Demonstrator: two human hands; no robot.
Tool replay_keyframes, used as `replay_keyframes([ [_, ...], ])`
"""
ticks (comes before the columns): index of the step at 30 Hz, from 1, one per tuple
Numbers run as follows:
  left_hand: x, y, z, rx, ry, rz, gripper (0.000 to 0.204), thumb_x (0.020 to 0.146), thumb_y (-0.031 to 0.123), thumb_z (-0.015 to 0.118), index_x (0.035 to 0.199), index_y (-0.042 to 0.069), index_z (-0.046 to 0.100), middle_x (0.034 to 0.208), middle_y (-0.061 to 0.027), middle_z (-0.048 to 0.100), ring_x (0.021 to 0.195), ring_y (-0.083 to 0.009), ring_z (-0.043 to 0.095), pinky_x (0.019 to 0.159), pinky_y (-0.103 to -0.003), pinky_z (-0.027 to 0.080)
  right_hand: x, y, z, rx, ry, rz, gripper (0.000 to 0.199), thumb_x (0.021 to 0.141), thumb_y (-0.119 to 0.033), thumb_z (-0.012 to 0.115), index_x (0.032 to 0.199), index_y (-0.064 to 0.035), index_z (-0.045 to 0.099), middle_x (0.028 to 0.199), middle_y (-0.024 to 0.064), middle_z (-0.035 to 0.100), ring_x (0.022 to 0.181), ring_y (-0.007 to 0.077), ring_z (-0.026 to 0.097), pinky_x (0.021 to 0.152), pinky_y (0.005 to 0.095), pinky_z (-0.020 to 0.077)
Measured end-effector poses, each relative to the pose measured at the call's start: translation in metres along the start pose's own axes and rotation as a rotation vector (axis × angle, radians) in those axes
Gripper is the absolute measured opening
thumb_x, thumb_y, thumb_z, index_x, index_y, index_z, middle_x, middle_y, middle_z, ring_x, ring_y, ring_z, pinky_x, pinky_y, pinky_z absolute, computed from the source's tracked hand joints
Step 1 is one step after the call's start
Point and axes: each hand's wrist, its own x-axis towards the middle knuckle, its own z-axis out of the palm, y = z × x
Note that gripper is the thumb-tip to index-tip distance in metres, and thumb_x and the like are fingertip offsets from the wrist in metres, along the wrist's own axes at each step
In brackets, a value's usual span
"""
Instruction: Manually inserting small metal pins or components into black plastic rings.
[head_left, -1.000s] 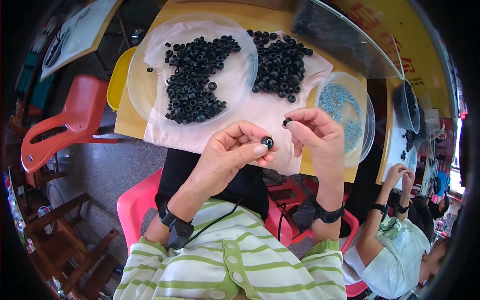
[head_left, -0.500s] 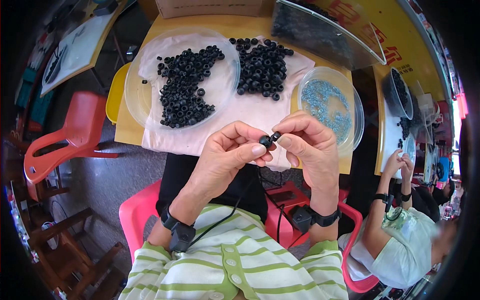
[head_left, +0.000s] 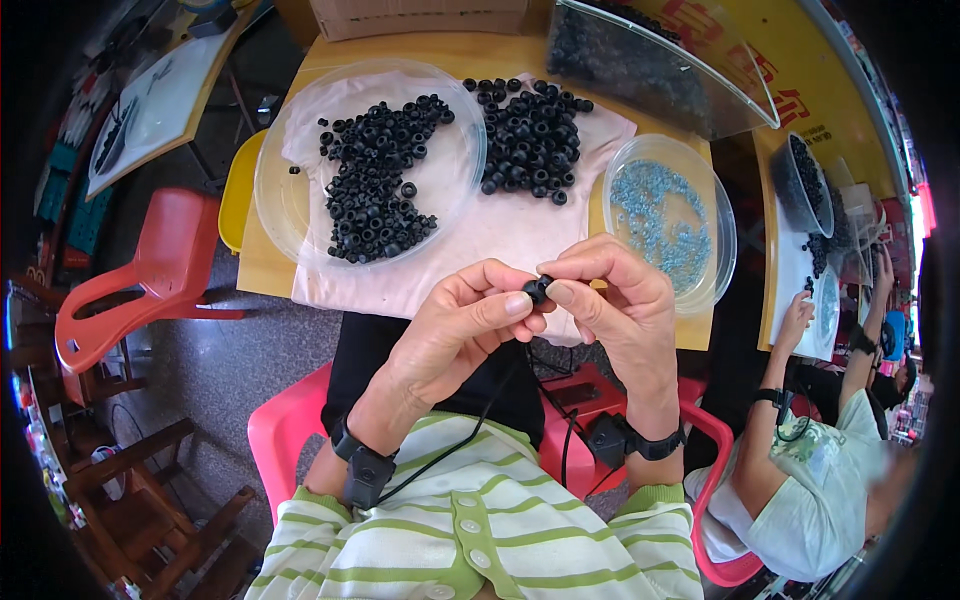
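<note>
Black ring (head_left: 537, 290), small rubber-looking piece, sits pinched btwn both hands at centre frame, above the person's lap and just in front of the table's (head_left: 262, 272) near edge.

L to R: red plastic chair (head_left: 150, 290) far left, well apart from the work. Clear round tray (head_left: 300, 215) on the table's left w/ a heap of black rings (head_left: 378, 195) in it. White cloth (head_left: 470, 250) under the tray, w/ a second loose pile of rings (head_left: 530, 135) on it, just right of the tray. Left hand (head_left: 455, 325) has thumb and forefinger closed on the ring's left side, other fingers curled under. Right hand (head_left: 615, 305) meets it, thumb and forefinger tips closed on the same ring from the right; fingertips of both hands touching or nearly so. Clear bowl of small pale-blue bits (head_left: 665, 215) just beyond the right hand. Far right, another person's arm (head_left: 775, 400) reaches up to a separate table; can't tell what it handles.
</note>
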Motion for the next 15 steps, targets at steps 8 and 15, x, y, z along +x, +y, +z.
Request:
replay_keyframes([
  [8,0.003,-0.007,-0.005,-0.225,0.014,-0.092,0.009,0.091,0.007,0.063,0.100,0.007,0.063,0.099,-0.0090,0.067,0.095,-0.0157,0.065,0.088,-0.030,0.053,0.001,-0.011,0.006,-0.504,0.017,-0.213,0.024,0.072,0.000,0.072,0.095,-0.0041,0.069,0.088,0.0045,0.064,0.068,0.0116,0.059,0.054,0.0234,0.0470],
  [15,0.003,-0.005,-0.004,-0.236,0.069,-0.142,0.009,0.089,0.002,0.064,0.098,0.004,0.065,0.100,-0.0103,0.067,0.098,-0.0180,0.064,0.091,-0.032,0.052,0.003,-0.001,0.009,-0.604,0.039,-0.457,0.030,0.064,0.006,0.073,0.092,0.0000,0.065,0.085,0.0096,0.063,0.063,0.0179,0.058,0.053,0.0269,0.0477],
])
